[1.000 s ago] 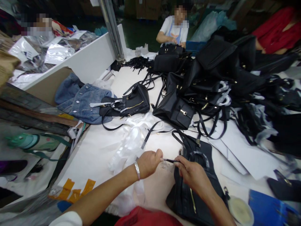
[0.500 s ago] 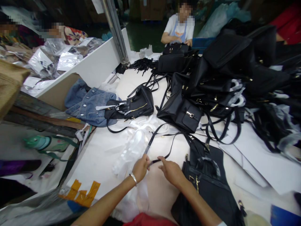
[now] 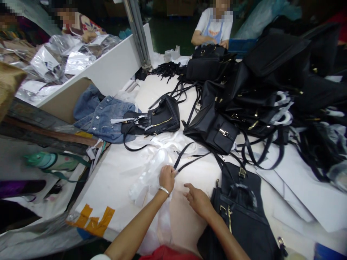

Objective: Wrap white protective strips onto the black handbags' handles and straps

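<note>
My left hand, with a bracelet at the wrist, is closed on the end of a thin black strap. The strap loops up and back to the right, towards a black backpack lying on the table with gold zips and buckles. Just right of the left hand, my right hand hovers over the table with its index finger stretched out and nothing in it. White plastic wrapping lies under and beside the left hand.
Black bags are heaped at the right and back. A denim jacket and a small black bag lie left of them. White sheets lie at right. A metal post rises at the table edge. A co-worker handles bags opposite.
My left hand has moved up and slightly right with the strap. My right hand has let go of the strap, and its index finger now points free.
</note>
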`<state>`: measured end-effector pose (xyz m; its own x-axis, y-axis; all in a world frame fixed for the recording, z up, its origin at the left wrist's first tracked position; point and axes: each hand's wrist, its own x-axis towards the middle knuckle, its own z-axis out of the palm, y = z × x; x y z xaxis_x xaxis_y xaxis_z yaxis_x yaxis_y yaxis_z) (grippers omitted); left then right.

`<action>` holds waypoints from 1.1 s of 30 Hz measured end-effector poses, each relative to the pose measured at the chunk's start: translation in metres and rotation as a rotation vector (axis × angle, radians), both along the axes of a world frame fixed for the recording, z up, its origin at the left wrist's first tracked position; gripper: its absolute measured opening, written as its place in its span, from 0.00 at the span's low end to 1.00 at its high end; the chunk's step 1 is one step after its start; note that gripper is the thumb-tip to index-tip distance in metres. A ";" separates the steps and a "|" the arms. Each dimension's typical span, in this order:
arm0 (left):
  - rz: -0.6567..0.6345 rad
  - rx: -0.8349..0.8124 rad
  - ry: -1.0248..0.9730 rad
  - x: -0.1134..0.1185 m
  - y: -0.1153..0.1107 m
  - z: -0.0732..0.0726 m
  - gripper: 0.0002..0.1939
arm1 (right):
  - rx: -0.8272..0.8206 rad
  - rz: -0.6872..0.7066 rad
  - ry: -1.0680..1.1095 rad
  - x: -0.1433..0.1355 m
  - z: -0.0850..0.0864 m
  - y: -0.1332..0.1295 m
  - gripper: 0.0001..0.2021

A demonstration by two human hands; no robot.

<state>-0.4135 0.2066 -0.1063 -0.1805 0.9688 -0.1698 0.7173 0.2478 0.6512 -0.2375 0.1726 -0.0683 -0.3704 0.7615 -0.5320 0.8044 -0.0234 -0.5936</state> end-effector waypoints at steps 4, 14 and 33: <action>0.130 -0.016 -0.052 0.001 0.001 -0.001 0.04 | -0.072 -0.197 0.245 0.002 -0.011 -0.010 0.16; 0.057 0.025 -0.494 0.018 -0.053 0.070 0.05 | -0.387 -0.849 0.904 -0.040 0.027 -0.022 0.21; -0.786 0.006 -0.070 -0.015 -0.099 0.090 0.14 | 0.035 -0.921 0.912 0.023 0.110 -0.100 0.13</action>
